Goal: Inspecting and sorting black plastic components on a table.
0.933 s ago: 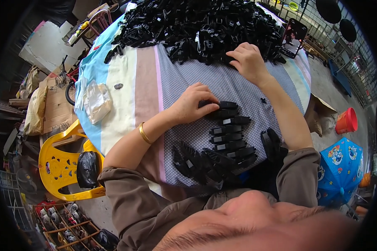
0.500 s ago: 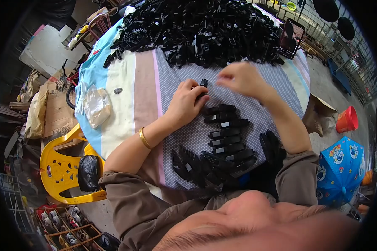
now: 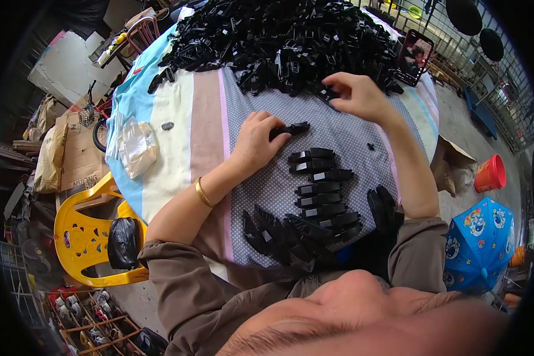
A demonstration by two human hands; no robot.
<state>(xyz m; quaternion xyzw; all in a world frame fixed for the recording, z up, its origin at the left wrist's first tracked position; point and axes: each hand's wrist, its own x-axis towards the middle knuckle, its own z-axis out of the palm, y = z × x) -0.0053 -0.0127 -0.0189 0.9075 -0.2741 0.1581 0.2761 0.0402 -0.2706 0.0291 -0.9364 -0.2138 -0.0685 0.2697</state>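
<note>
My left hand (image 3: 258, 137) rests on the dotted cloth, its thumb and fingers closed on one end of a narrow black plastic piece (image 3: 296, 127) that points right. Up at the front edge of a big heap of black plastic pieces (image 3: 261, 44), my right hand (image 3: 359, 98) has its fingers curved and apart beside a loose piece (image 3: 325, 94). Nearer to me, several similar black pieces (image 3: 319, 188) lie stacked in a column. More of them form a bunch (image 3: 279, 237) at the table's near edge, and a small group (image 3: 384, 207) lies by my right forearm.
A phone (image 3: 414, 57) stands upright at the table's right. A clear plastic bag (image 3: 137, 148) lies on the left of the striped tablecloth (image 3: 207, 113). Around the table are a yellow chair (image 3: 83, 240), a blue umbrella (image 3: 483, 237) and a red bucket (image 3: 490, 173).
My right hand has moved up and right to the heap's edge. In my left hand the black piece has swung from pointing away to pointing right.
</note>
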